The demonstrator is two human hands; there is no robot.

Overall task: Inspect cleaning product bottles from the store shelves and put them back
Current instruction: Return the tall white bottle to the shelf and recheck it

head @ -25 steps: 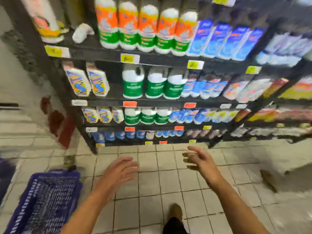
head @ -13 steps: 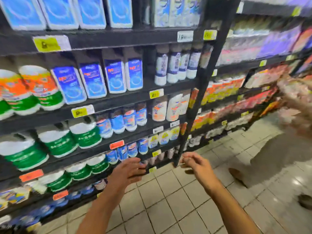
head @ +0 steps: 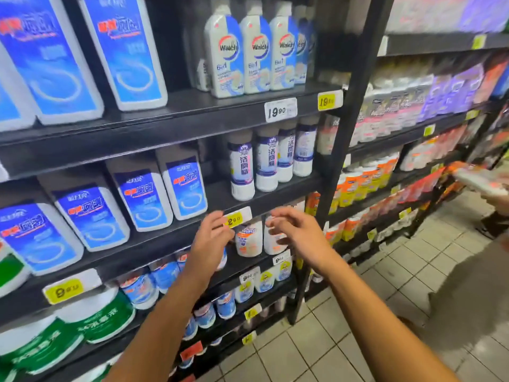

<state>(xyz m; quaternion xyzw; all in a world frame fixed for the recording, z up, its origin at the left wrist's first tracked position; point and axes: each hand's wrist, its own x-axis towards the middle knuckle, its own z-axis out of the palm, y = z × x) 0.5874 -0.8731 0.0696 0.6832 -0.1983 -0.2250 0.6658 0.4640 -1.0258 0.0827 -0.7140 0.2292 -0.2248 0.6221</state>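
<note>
Black store shelves [head: 176, 238] hold rows of cleaning product bottles. My left hand [head: 212, 238] and my right hand [head: 297, 232] are raised in front of the middle shelf edge, fingers loosely curled, holding nothing. Between them stands a white bottle with an orange label [head: 248, 238]. Just above are tall white bottles with purple-blue labels [head: 242, 172], and higher up white and blue Walch bottles [head: 225, 53]. Large blue-labelled white jugs [head: 143, 199] fill the shelves to the left.
Green-labelled white jugs [head: 102, 315] sit at lower left. A black upright post [head: 338, 166] divides the shelving; orange and white bottles [head: 358, 183] stand beyond it. A person [head: 493, 188] stands at the right over the tiled floor [head: 358, 326]. Yellow price tags [head: 234, 220] line the shelf edges.
My view has swung up and right along the shelves, away from the floor and the blue basket. Both hands have risen to the middle shelf, near the orange-labelled bottle.
</note>
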